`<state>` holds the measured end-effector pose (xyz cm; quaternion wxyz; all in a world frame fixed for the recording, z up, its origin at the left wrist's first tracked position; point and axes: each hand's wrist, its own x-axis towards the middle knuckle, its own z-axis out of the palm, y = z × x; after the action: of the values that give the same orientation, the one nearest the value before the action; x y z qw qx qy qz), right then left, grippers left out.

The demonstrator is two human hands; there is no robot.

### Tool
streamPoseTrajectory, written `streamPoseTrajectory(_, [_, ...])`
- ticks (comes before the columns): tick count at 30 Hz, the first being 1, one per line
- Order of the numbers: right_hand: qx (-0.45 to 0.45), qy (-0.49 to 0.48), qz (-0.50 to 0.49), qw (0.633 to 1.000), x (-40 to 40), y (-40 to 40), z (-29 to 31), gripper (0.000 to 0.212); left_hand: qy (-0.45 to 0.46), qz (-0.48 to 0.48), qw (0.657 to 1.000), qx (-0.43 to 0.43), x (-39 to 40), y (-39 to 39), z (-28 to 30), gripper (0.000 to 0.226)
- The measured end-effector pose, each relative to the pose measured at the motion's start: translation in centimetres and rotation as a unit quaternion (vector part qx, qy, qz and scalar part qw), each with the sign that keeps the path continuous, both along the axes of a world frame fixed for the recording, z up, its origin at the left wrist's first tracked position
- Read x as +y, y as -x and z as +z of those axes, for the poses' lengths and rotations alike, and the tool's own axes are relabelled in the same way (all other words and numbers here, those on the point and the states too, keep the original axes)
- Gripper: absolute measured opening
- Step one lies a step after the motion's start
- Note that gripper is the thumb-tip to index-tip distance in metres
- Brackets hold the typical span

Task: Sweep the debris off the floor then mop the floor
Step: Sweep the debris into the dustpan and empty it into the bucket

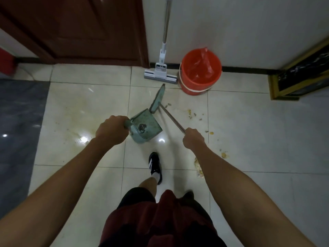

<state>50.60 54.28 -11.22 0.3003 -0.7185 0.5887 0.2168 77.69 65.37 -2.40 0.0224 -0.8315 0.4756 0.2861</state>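
My left hand grips the handle of a green dustpan, which holds a small dark clump of dirt. My right hand grips the metal handle of a green broom, whose head rests just beyond the dustpan's mouth. Yellowish debris is scattered on the pale tiles to the right of the broom, and a larger pile of crumbs lies beside my right forearm. A white flat mop leans upright against the far wall.
An orange bucket lined with a red bag stands against the wall right of the mop. A dark wooden door fills the far left. A framed panel leans at the right. A grey mat lies left. My shoe is on the tiles.
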Motion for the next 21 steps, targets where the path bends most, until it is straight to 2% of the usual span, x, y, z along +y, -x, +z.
streamPoseTrajectory(10, [0.007, -0.023, -0.03, 0.999, -6.4, -8.3, -2.8, 0.032, -0.013, 0.0, 1.0, 0.0, -3.9, -6.7, -2.3, 0.013])
streamPoseTrajectory(17, [0.036, -0.028, -0.072, 0.996, -6.9, -7.1, -3.4, 0.033, -0.016, -0.022, 0.999, 0.02, -5.8, -7.2, -2.9, 0.011])
streamPoseTrajectory(21, [0.033, -0.057, -0.134, 0.989, -6.0, -5.1, -3.7, 0.03, -0.009, -0.03, 0.999, 0.033, -6.9, -6.1, -2.5, 0.013])
